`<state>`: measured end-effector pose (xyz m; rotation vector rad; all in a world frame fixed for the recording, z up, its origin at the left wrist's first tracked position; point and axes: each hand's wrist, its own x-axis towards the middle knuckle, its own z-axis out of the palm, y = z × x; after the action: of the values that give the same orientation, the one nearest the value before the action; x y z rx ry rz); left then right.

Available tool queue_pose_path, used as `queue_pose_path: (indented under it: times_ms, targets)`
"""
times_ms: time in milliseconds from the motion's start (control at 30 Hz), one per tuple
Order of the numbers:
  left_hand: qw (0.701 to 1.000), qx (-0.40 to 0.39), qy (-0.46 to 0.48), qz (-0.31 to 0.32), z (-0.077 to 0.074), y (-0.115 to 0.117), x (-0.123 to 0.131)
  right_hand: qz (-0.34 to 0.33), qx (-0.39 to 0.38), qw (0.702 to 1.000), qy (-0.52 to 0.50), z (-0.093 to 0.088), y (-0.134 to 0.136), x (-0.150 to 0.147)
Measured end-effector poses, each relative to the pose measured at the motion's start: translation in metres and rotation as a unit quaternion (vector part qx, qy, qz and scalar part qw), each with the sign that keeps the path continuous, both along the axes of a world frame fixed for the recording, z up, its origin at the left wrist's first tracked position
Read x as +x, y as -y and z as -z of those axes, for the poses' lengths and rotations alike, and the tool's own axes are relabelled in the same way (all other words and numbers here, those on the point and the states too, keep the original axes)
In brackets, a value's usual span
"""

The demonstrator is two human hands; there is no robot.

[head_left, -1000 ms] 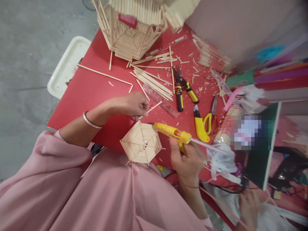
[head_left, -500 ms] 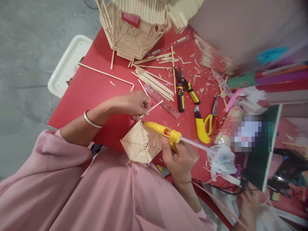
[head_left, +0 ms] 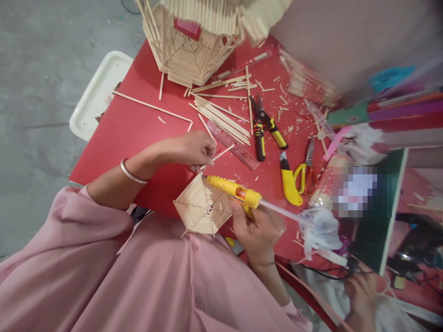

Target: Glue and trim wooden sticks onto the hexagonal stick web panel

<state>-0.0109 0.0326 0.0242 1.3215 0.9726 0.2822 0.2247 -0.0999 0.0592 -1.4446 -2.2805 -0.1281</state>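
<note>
left hand [head_left: 195, 150] pinched on thin stick [head_left: 221, 154]; right hand [head_left: 258, 228] clamped on glue gun [head_left: 233, 189], nozzle at far edge of hexagon panel [head_left: 202, 209], near desk [head_left: 138, 124] edge. gun handle hidden, right side blurred.

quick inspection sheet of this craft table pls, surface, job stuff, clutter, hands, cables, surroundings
surface: red table, strewn with wood slivers.
job's things: hexagonal stick panel at the table's near edge; stick-built tower at the far edge.
clutter: loose sticks, ruler, cutters, utility knife, scissors.
grippers: left hand pinches a thin stick; right hand grips a yellow glue gun, nozzle by the panel's upper edge.
cables: dark cord by the table's right edge.
surroundings: white tray on grey floor; another person's hand at lower right.
</note>
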Motion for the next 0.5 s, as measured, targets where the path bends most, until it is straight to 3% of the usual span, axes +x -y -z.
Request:
queue_pose_path:
  times_ms: [100, 200, 367, 500]
  targets:
    - [1.0, 0.028, -0.013, 0.006, 0.001, 0.0, 0.0, 0.027, -0.019, 0.999, -0.016, 0.004, 0.001, 0.007]
    - [0.997, 0.061, -0.047, 0.022, 0.001, 0.0, 0.001, 0.11, -0.083, 0.988, -0.068, 0.01, 0.002, 0.021]
    - [0.976, 0.175, -0.128, 0.035, 0.001, 0.003, 0.005, 0.283, -0.193, 0.924, -0.171, 0.026, 0.007, 0.055]
    - [0.969, 0.211, -0.131, 0.013, 0.003, 0.007, 0.007, 0.323, -0.213, 0.897, -0.214, 0.034, 0.014, 0.067]
